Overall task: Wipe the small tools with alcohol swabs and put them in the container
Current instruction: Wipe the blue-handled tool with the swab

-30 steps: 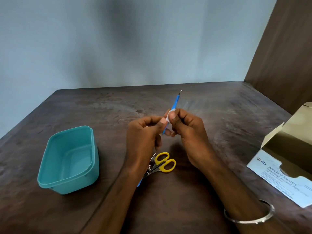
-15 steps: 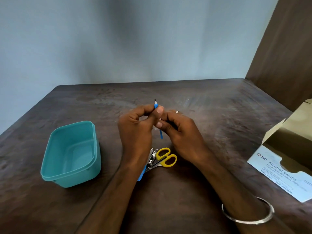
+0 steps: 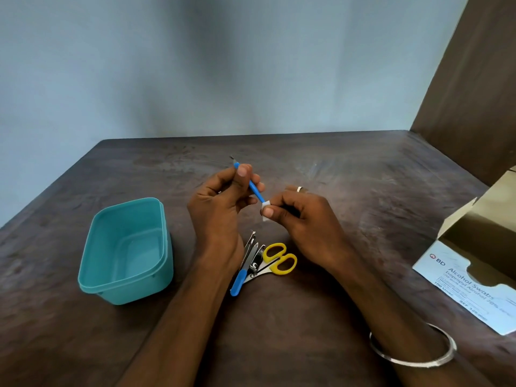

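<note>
None of the small tools is seen inside the teal container [image 3: 125, 251], which stands open and appears bare on the dark wooden table [image 3: 349, 191], to the left of the left forearm. One tool, a slim blue-handled pick [image 3: 252, 185] with a thin metal tip pointing up and away, is held above the table between the two hands. It is pinched near its upper end by the curled thumb and fingers of the left hand [image 3: 220, 202]. Its lower end is wrapped in a small white alcohol swab [image 3: 265, 209], which is clamped round it by the thumb and fingers of the right hand [image 3: 304, 219]. The wiping of this first tool is judged to be under way, not finished.

Several tools are left lying in a small heap just below the hands: yellow-handled scissors [image 3: 279, 259], a metal nail clipper [image 3: 255, 261] and a blue-handled file [image 3: 241, 276], with further thin metal pieces beside them that cannot be told apart. These are taken to be untouched. An opened box of alcohol swabs [image 3: 472, 277] is seen at the right edge of the table, well apart from the hands. Most of the task is therefore judged to remain: the pick is to be finished and placed, then each of the heaped tools wiped and put in the container.
</note>
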